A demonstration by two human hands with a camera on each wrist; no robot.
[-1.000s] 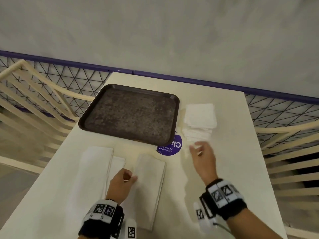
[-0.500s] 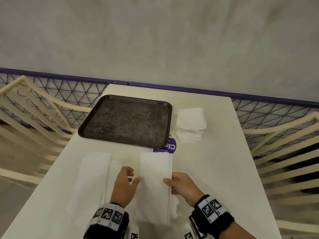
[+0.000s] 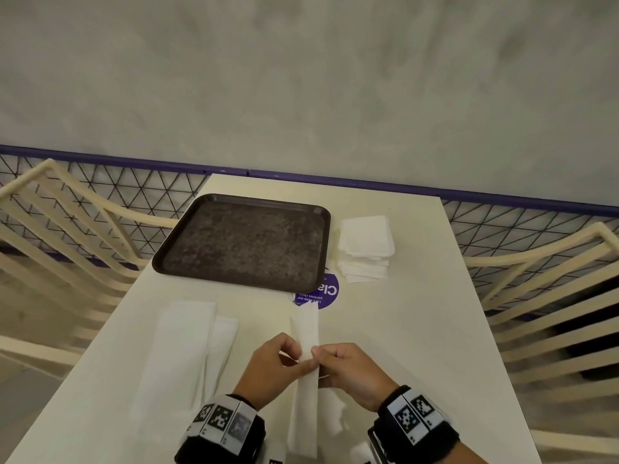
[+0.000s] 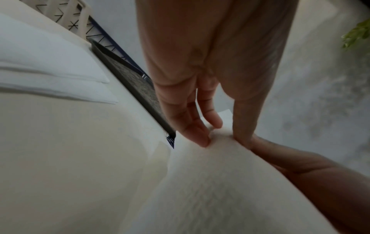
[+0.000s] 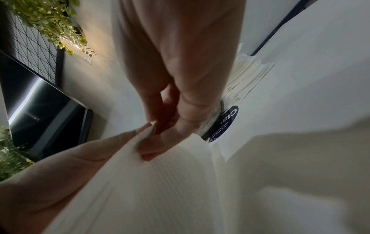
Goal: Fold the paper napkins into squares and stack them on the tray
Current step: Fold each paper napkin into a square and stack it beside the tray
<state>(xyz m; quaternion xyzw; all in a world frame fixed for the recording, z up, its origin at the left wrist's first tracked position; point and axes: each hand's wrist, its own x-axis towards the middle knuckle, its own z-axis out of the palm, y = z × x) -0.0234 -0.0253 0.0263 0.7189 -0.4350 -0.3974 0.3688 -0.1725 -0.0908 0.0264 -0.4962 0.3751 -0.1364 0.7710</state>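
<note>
White paper napkin point(image 3: 306, 370) is up off the desk point(image 3: 395, 329) near its front edge, pinched mid-length between the left hand point(image 3: 271, 368) and right hand point(image 3: 350, 371), thumbs meeting on it. Its long axis runs away from the person toward the dark tray point(image 3: 244, 241) at the back-left, so the halving fold probably goes end to end. More napkins point(image 3: 181, 349) lie flat along the left edge.

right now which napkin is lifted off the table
The narrow napkin pinched between the left hand and right hand. The long napkins at left and the square stack lie flat.
</note>
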